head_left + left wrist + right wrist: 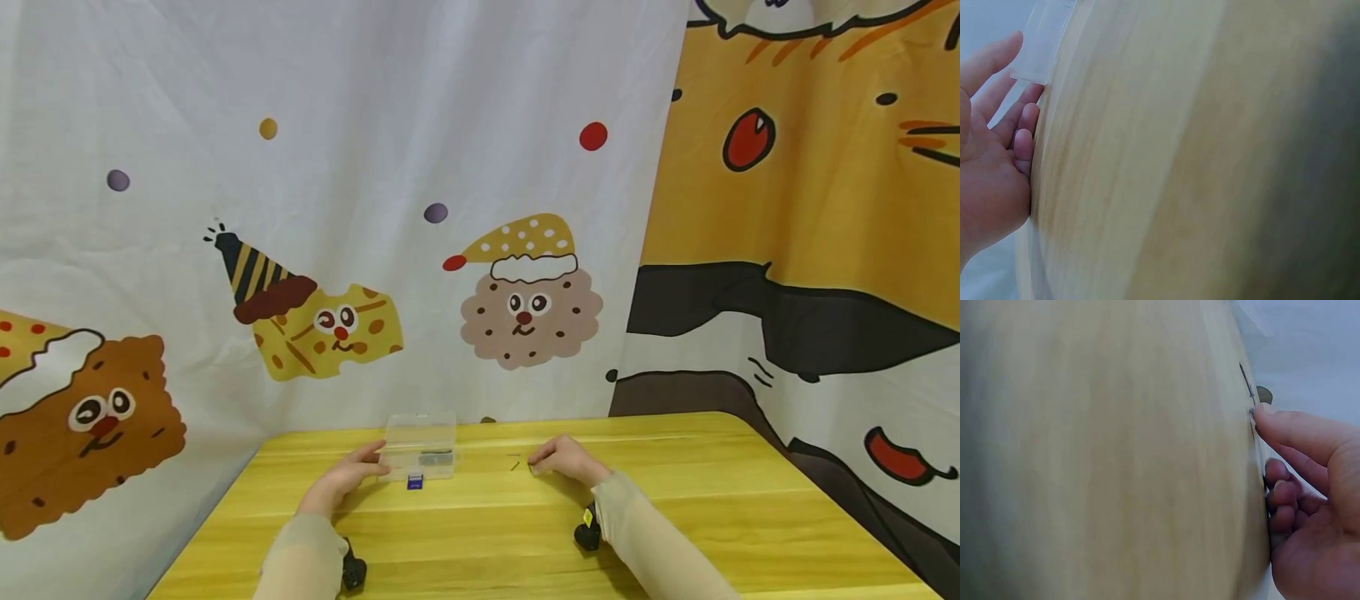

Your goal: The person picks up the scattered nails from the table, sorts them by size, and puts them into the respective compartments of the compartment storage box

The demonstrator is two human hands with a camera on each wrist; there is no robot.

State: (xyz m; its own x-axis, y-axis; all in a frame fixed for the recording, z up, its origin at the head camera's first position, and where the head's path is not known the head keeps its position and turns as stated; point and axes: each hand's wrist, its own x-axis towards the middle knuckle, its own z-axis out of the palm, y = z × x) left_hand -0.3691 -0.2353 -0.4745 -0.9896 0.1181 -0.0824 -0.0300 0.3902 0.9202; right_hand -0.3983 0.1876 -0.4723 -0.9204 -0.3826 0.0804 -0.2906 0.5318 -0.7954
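A clear plastic box stands with its lid raised at the back of the table. Inside it, to the right, lies a small dark pile, too small to make out. My left hand is at the box's left side, fingers extended and thumb apart, touching its edge. To the right, my right hand rests low on the tabletop, thumb and index finger pinching a small thin nail, mostly hidden by the fingertips. Another dark nail lies just beyond the thumb. In the head view, loose thin nails lie left of that hand.
A blue label shows at the front of the box. The wood-grain table ends at the back against a printed curtain. Black wrist cameras are strapped below both hands.
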